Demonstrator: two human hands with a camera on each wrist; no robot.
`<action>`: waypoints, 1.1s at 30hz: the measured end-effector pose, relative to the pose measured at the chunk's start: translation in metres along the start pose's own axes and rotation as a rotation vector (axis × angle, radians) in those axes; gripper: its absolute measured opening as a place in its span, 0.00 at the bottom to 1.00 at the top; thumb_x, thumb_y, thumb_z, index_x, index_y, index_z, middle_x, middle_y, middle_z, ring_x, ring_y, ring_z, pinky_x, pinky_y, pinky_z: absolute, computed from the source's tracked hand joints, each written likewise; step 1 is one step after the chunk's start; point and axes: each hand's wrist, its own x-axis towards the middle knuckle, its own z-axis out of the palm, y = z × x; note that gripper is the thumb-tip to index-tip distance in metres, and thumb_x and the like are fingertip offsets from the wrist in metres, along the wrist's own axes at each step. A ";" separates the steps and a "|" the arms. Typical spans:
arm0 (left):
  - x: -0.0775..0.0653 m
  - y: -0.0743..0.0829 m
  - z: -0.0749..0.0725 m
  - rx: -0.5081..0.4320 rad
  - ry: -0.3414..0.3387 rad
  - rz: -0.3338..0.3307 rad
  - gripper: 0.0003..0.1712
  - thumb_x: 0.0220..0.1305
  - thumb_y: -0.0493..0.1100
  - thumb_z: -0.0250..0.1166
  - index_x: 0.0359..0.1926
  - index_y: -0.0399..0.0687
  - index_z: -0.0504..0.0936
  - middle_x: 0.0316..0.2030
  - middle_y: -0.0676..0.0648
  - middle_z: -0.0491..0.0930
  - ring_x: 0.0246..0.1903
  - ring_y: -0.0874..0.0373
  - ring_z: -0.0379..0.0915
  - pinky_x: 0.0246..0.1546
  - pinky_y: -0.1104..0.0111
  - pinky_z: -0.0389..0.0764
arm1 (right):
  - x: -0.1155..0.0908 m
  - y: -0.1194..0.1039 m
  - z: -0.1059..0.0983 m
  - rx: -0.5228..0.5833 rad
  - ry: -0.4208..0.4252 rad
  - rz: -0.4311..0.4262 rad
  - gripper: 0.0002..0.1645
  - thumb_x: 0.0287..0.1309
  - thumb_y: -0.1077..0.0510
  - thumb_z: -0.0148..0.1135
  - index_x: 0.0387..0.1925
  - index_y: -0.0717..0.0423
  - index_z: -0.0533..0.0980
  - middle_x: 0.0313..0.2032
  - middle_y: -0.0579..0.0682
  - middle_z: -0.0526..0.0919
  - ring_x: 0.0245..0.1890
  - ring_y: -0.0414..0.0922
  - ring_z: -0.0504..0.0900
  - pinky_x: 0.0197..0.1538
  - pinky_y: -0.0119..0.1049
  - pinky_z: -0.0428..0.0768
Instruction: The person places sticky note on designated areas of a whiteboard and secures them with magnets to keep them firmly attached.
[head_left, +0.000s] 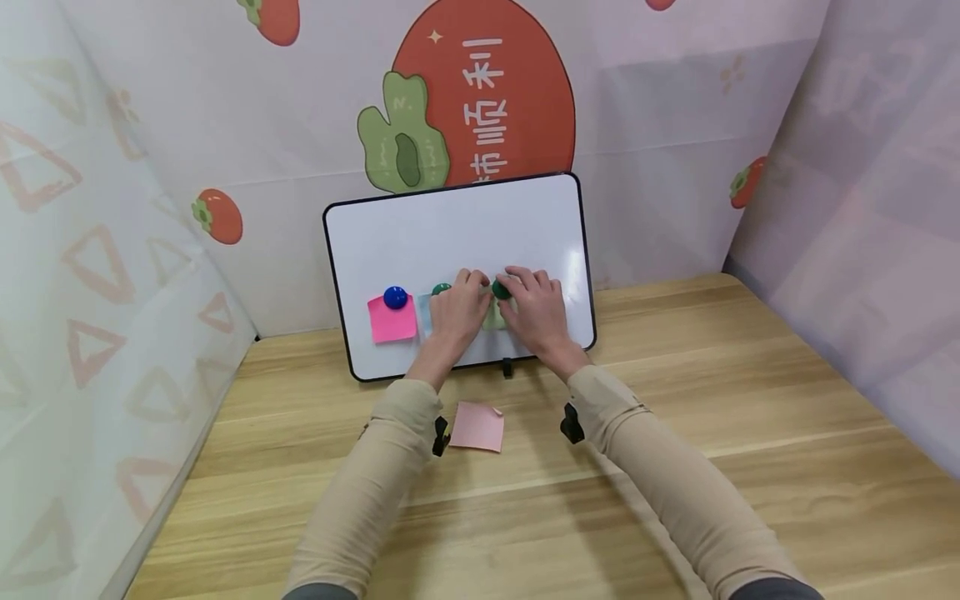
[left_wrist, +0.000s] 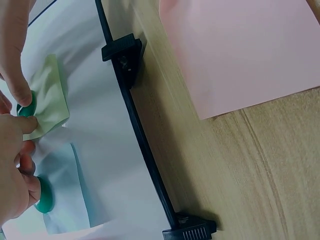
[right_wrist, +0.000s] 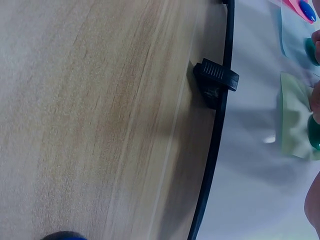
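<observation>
My right hand (head_left: 536,312) pinches a round green magnet (head_left: 501,289) between thumb and fingers, against a pale green sticky note (head_left: 493,317) on the whiteboard (head_left: 457,225). Close beside it, my left hand (head_left: 459,312) pinches the top of that note, its thumb tip right at the magnet's edge in the left wrist view. Behind the left hand, a second green magnet (left_wrist: 45,196) sits on a light blue sticky note (left_wrist: 65,195), partly covered in the head view. Farther left, a blue magnet (head_left: 395,297) sits on a bright pink sticky note (head_left: 392,321).
A pale pink sticky note (head_left: 477,427) with a curled corner lies on the wooden table (head_left: 300,467) between my forearms. Black clip feet (left_wrist: 125,55) hold the board's lower edge. A printed cloth (head_left: 652,192) hangs behind the leaning board.
</observation>
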 end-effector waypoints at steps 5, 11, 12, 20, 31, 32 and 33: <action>0.001 -0.002 -0.001 0.002 -0.014 -0.012 0.11 0.68 0.49 0.65 0.47 0.50 0.82 0.42 0.47 0.82 0.17 0.55 0.71 0.17 0.66 0.69 | -0.001 -0.001 -0.005 -0.001 -0.020 -0.002 0.23 0.58 0.56 0.69 0.56 0.55 0.80 0.54 0.54 0.81 0.50 0.55 0.78 0.48 0.50 0.76; -0.003 -0.006 -0.001 -0.012 -0.045 -0.010 0.16 0.67 0.49 0.65 0.53 0.52 0.80 0.46 0.47 0.81 0.19 0.56 0.72 0.17 0.66 0.70 | -0.007 0.001 -0.008 0.060 -0.049 -0.006 0.25 0.57 0.58 0.70 0.57 0.59 0.79 0.54 0.56 0.80 0.51 0.56 0.77 0.50 0.50 0.77; -0.004 -0.007 -0.001 -0.016 -0.051 -0.006 0.16 0.67 0.49 0.65 0.54 0.52 0.79 0.46 0.47 0.80 0.19 0.56 0.72 0.18 0.66 0.70 | -0.008 0.002 -0.008 0.069 -0.064 -0.004 0.25 0.58 0.58 0.69 0.58 0.59 0.78 0.55 0.56 0.79 0.52 0.56 0.77 0.51 0.50 0.77; -0.014 -0.011 -0.009 -0.045 -0.032 0.047 0.16 0.65 0.44 0.66 0.54 0.50 0.80 0.43 0.46 0.80 0.19 0.57 0.72 0.17 0.68 0.70 | -0.016 0.005 -0.017 0.097 -0.111 0.004 0.27 0.59 0.54 0.69 0.59 0.59 0.77 0.57 0.57 0.78 0.56 0.57 0.75 0.55 0.52 0.77; -0.028 -0.012 -0.025 -0.121 -0.122 0.125 0.17 0.66 0.45 0.66 0.54 0.47 0.81 0.47 0.45 0.79 0.37 0.52 0.78 0.34 0.64 0.81 | -0.031 0.010 -0.031 0.142 -0.212 0.033 0.33 0.59 0.50 0.70 0.61 0.64 0.74 0.59 0.63 0.76 0.56 0.58 0.78 0.57 0.51 0.78; -0.030 -0.012 -0.027 -0.136 -0.135 0.129 0.17 0.66 0.44 0.66 0.54 0.47 0.81 0.49 0.44 0.79 0.41 0.51 0.78 0.39 0.63 0.82 | -0.032 0.010 -0.032 0.141 -0.224 0.041 0.34 0.59 0.49 0.70 0.62 0.63 0.74 0.60 0.63 0.76 0.56 0.59 0.78 0.58 0.51 0.78; -0.032 -0.012 -0.028 -0.148 -0.148 0.131 0.17 0.66 0.44 0.66 0.55 0.46 0.80 0.50 0.44 0.79 0.45 0.50 0.78 0.42 0.62 0.82 | -0.034 0.011 -0.033 0.137 -0.235 0.048 0.34 0.59 0.49 0.69 0.62 0.63 0.73 0.60 0.62 0.76 0.57 0.58 0.77 0.58 0.52 0.77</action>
